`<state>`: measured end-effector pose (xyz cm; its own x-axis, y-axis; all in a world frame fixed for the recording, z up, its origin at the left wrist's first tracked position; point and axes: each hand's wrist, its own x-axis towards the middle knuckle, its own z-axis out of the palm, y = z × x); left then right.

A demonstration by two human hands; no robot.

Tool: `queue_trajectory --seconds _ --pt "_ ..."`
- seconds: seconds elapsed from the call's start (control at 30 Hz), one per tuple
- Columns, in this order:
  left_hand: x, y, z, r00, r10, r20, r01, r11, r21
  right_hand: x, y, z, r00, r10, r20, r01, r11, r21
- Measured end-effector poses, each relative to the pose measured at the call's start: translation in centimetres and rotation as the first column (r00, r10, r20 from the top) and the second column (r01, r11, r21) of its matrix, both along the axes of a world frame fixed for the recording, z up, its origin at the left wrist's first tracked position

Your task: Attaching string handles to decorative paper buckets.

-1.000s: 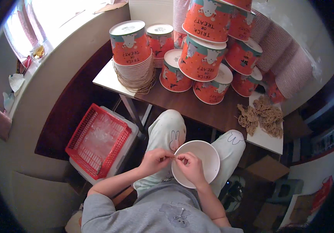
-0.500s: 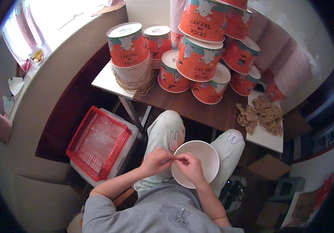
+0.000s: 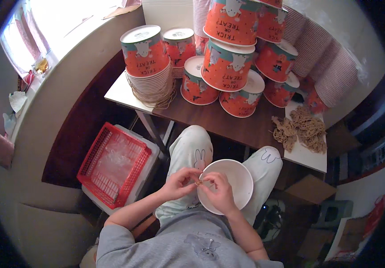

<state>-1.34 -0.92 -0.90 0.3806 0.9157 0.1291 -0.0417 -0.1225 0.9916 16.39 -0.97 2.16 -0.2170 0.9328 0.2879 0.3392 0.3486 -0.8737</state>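
A round paper bucket [image 3: 236,181] with a white inside rests on my lap, its mouth turned up toward me. At the left part of its rim my two hands meet, fingertips almost touching. My left hand [image 3: 181,183] is closed in a pinch, just outside the rim. My right hand [image 3: 220,192] reaches over the bucket, thumb and fingers pinched. Between the fingertips shows a small tan loop of what looks like thin cord [image 3: 199,182]; most of it is hidden by the fingers.
Upside-down orange buckets [image 3: 227,67] stand piled on the brown table [image 3: 192,107]. A bucket stack [image 3: 150,85] with loose cords is at left, tan cord bundles [image 3: 308,129] at right. A red basket [image 3: 132,178] sits left of my legs, a cardboard box [image 3: 311,189] to the right.
My fingers have shifted slightly; the left hand has opened up a little from its tighter curl and the small tan loop shows more clearly. The bucket stays on my lap.
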Motion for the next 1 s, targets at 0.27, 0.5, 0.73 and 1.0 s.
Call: queue_trajectory --seconds 0.27,0.5,0.73,1.0 --pt "0.5 -0.1 0.2 0.963 -0.013 0.268 0.072 0.975 -0.212 0.0 -0.5 -0.1 0.994 0.052 0.094 -0.054 0.998 0.020" --pt "0.3 0.0 0.0 0.930 -0.017 0.366 0.158 0.920 -0.358 0.6 -0.4 -0.1 0.991 0.053 0.123 -0.069 0.989 0.130" --pt "0.3 0.0 0.3 0.914 -0.014 0.405 0.189 0.898 -0.397 0.7 -0.4 -0.2 0.986 0.061 0.155 -0.096 0.969 0.228" --pt "0.4 0.2 1.4 0.954 -0.032 0.299 0.134 0.936 -0.327 0.3 -0.8 -1.5 0.993 0.057 -0.106 -0.064 0.996 -0.065"
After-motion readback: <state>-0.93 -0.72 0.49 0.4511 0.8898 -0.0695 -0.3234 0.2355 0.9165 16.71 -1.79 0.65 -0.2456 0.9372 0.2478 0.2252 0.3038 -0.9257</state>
